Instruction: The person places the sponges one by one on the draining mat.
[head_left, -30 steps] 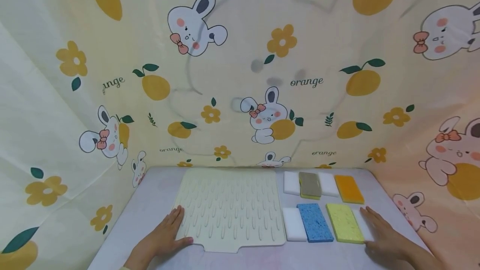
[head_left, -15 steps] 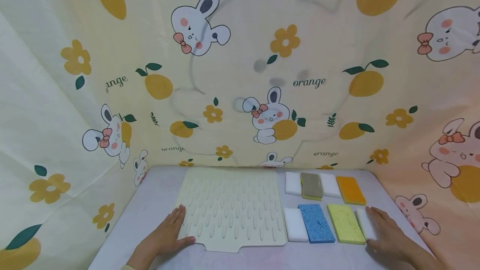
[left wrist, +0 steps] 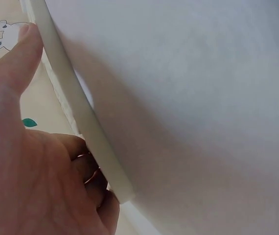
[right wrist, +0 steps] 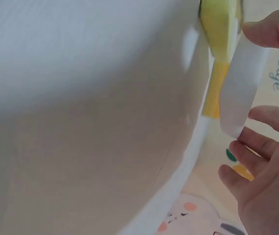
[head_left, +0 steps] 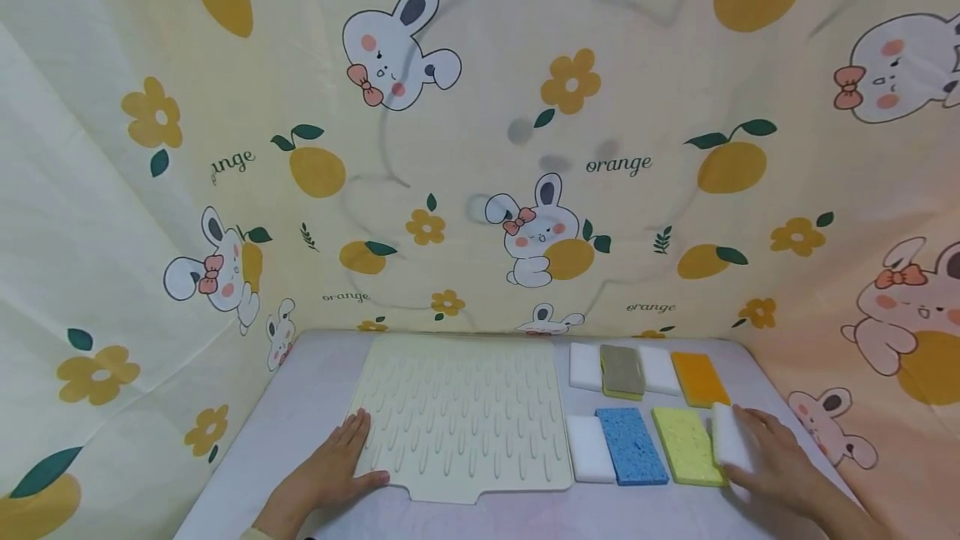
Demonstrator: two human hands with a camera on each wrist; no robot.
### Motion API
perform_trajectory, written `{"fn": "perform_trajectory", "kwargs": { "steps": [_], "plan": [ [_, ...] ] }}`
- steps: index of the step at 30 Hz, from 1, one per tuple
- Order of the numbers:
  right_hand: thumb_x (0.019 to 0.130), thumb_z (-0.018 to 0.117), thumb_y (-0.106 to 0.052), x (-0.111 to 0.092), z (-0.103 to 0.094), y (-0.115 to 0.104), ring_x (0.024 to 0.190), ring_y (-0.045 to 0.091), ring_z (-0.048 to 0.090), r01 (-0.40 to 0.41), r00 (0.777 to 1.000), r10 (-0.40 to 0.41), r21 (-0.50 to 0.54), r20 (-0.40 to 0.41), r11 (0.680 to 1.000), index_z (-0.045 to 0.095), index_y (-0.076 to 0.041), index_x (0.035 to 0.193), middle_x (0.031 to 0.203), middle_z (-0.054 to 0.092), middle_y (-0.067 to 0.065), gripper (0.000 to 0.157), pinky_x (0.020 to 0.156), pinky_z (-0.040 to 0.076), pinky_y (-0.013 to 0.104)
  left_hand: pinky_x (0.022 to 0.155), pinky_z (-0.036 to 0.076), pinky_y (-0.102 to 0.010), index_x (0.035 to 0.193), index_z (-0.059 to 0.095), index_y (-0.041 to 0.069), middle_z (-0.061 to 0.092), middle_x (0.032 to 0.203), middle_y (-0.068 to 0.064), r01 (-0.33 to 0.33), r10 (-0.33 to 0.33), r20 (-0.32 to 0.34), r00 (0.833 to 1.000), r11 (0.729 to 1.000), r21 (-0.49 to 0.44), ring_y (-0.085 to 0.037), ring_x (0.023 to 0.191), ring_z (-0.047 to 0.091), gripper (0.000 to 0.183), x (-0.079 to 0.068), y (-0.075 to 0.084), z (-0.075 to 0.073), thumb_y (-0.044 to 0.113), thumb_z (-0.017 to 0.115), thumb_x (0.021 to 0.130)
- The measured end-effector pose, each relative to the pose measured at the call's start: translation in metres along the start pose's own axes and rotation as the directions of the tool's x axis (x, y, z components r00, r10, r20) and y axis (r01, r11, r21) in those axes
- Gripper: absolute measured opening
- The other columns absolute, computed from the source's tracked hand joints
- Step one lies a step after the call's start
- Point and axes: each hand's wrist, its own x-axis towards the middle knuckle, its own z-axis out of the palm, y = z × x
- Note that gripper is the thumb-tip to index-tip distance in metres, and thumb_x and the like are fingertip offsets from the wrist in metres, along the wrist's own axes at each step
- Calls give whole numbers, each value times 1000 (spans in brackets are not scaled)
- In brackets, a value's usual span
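With the left hand (head_left: 328,463) spread against the ridged mat (head_left: 459,419), the right hand (head_left: 780,463), pinching a white sponge (head_left: 727,438) right of that mat, should clear the yellow sponge (head_left: 681,446).

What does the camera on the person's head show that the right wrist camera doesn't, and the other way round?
Only the head view shows the left hand, the ridged cream mat and the blue sponge. Only the right wrist view shows the palm side of the right hand. Both show that hand holding a white sponge, and the bunny-print curtain.
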Motion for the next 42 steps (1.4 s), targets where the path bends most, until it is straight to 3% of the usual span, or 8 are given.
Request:
{"fn": "perform_trajectory", "kwargs": {
  "steps": [7, 17, 23, 32, 42],
  "plan": [
    [88, 86, -52, 7, -2, -24, 128, 67, 44, 12, 999, -14, 48, 38, 999, 37, 16, 154, 147, 36, 46, 108, 97, 44, 85, 131, 23, -59, 162, 28, -14, 24, 172, -33, -41, 41, -13, 999, 999, 3, -46, 161, 23, 112, 1, -2, 1, 65, 71, 95],
    [87, 84, -59, 13, 5, -53, 129, 67, 45, 46, 998, -50, 77, 46, 996, 37, 9, 158, 151, 37, 43, 109, 92, 47, 86, 132, 22, -57, 164, 27, -12, 22, 174, -30, 9, -9, 14, 1000, 1000, 25, -44, 163, 20, 118, 4, -2, 4, 70, 72, 92],
    [86, 85, -62, 19, 11, -70, 126, 61, 50, 25, 998, -32, 109, 61, 994, 38, 5, 160, 153, 36, 41, 110, 92, 51, 82, 132, 22, -57, 164, 27, -12, 22, 173, -31, 17, -17, 18, 1000, 999, 32, -45, 162, 20, 118, 3, 1, 1, 69, 72, 92],
    [84, 86, -63, 29, 20, -100, 129, 56, 51, 45, 996, -57, 148, 74, 988, 40, -1, 161, 157, 36, 35, 109, 97, 49, 81, 132, 16, -63, 163, 22, -16, 19, 172, -35, -32, 32, 11, 999, 999, -29, -50, 161, 16, 125, 3, -5, 9, 77, 66, 91],
    [82, 86, -66, 41, 35, -125, 134, 51, 52, 125, 992, -127, 160, 3, 979, 45, -1, 159, 156, 43, 31, 109, 104, 49, 76, 133, 21, -57, 164, 25, -12, 20, 174, -31, 32, -33, 37, 999, 999, 29, -46, 163, 18, 119, 5, 2, 2, 71, 70, 92]
  ]
}}
